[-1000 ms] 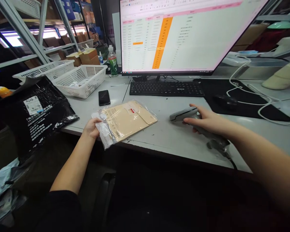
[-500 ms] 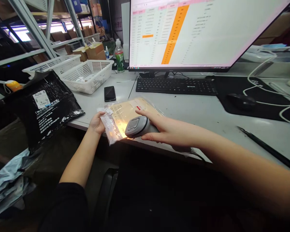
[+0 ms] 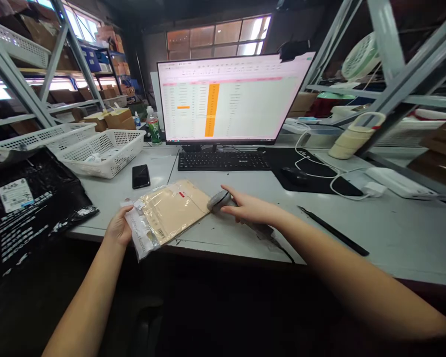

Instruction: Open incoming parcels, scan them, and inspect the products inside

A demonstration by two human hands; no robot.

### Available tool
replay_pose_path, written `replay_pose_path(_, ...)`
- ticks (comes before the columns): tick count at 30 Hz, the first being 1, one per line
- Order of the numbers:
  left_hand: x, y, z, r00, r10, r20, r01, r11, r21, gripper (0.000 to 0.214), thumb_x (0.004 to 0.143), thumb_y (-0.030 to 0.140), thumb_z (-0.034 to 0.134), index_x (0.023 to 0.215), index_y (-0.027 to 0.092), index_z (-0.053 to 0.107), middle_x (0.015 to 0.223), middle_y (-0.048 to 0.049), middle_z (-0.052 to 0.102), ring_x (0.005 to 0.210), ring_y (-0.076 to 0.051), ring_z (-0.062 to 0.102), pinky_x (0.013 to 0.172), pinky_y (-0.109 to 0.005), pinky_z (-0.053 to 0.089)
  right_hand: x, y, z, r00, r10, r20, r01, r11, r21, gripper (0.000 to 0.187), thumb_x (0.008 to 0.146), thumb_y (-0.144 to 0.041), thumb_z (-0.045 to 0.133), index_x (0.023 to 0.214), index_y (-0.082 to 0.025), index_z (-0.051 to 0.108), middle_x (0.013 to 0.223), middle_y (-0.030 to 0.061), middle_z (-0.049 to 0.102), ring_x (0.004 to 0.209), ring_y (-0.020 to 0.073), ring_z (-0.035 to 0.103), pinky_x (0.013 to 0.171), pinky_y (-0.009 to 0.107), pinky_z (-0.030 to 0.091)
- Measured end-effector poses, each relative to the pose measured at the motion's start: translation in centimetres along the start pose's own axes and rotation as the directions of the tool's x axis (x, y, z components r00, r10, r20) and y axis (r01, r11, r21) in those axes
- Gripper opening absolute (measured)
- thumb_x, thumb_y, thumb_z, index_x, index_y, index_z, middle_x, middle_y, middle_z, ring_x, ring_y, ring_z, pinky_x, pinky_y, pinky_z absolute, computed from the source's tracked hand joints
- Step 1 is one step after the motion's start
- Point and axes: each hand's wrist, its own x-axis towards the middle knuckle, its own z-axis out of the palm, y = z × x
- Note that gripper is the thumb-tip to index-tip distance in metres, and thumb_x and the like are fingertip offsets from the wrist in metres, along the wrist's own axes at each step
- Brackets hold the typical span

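My left hand (image 3: 119,225) pinches the left edge of a clear plastic bag (image 3: 140,233) at the front of the desk. Inside the bag lies a flat, pale tan packet (image 3: 178,208) with a small red label and a printed barcode near its lower corner. Held in my right hand (image 3: 245,204) is a grey barcode scanner (image 3: 219,200), its head just at the packet's right edge. The scanner's handle is partly hidden under my fingers, and its dark cable trails over the desk's front edge.
Left of the bag are a black phone (image 3: 140,176), a white basket (image 3: 111,161) and a black mailer bag (image 3: 40,208). Behind stand a keyboard (image 3: 223,161) and monitor (image 3: 230,106). A black pen-like tool (image 3: 334,230) and a mouse (image 3: 294,175) are to the right.
The view has tilted up and shows more of the room. My right hand has drawn the scanner rightward off the packet, baring its barcode. The bright light on the packet is gone.
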Motion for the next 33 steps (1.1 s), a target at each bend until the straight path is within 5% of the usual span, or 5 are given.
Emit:
replay_pose_path(7, 0.9, -0.3, 0.9, 0.975, 0.207, -0.076, -0.185, 0.956, 0.229, 0.088, 0.064, -0.010, 0.064, 0.139, 0.031, 0.042, 0.101, 0.0002, 0.069, 0.071, -0.015, 0.070, 0.069, -0.027, 0.061, 4.0, 4.9, -2.9, 0.992, -0.037, -0.119, 0.047, 0.996, 0.082, 0.068, 0.099, -0.059, 0.037, 0.151, -0.016, 0.046, 0.133, 0.0167, 0.067, 0.105, 0.0275, 0.070, 0.090, 0.040, 0.057)
replay_pose_path(15, 2.8, -0.2, 2.8, 0.983, 0.182, -0.027, -0.163, 0.927, 0.337, 0.081, 0.063, -0.005, 0.074, 0.134, 0.024, 0.047, 0.093, -0.0037, 0.071, 0.066, -0.018, 0.071, 0.065, -0.031, 0.062, 5.0, 1.3, -2.1, 0.976, -0.217, 0.031, 0.213, 0.972, 0.095, 0.099, 0.073, -0.057, 0.078, 0.157, -0.023, 0.039, 0.148, 0.0154, 0.056, 0.123, 0.0318, 0.064, 0.104, 0.043, 0.051)
replay_pose_path(24, 0.7, 0.7, 2.2, 0.921, 0.362, 0.147, -0.386, 0.901, 0.200, 0.086, 0.057, 0.009, 0.087, 0.134, 0.032, 0.058, 0.108, -0.0004, 0.074, 0.081, -0.018, 0.073, 0.076, -0.027, 0.061, 1.6, 7.8, -2.5, 0.929, -0.159, -0.334, 0.100, 0.978, -0.186, 0.077, 0.079, -0.029, 0.062, 0.153, -0.019, 0.044, 0.151, 0.0136, 0.052, 0.138, 0.0337, 0.051, 0.115, 0.049, 0.042)
replay_pose_path(29, -1.0, 1.0, 2.8, 0.883, 0.414, 0.222, -0.452, 0.876, 0.166, 0.085, 0.059, 0.012, 0.089, 0.135, 0.034, 0.060, 0.108, 0.0011, 0.074, 0.083, -0.016, 0.072, 0.073, -0.023, 0.061, 1.6, 3.8, -3.6, 0.766, -0.367, -0.527, 0.315, 0.930, -0.189, 0.036, 0.092, -0.034, 0.048, 0.113, -0.021, 0.075, 0.120, 0.0119, 0.070, 0.111, 0.0285, 0.065, 0.101, 0.045, 0.050)
replay_pose_path(33, -1.7, 1.0, 3.0, 0.856, 0.439, 0.274, -0.491, 0.856, 0.163, 0.081, 0.061, 0.011, 0.088, 0.135, 0.033, 0.061, 0.108, 0.0001, 0.075, 0.087, -0.017, 0.072, 0.078, -0.024, 0.061, 2.6, -1.3, -2.4, 0.842, -0.346, -0.414, 0.449, 0.875, 0.180, 0.023, 0.086, -0.032, 0.059, 0.097, -0.023, 0.076, 0.082, 0.0033, 0.070, 0.073, 0.0174, 0.063, 0.070, 0.032, 0.052)
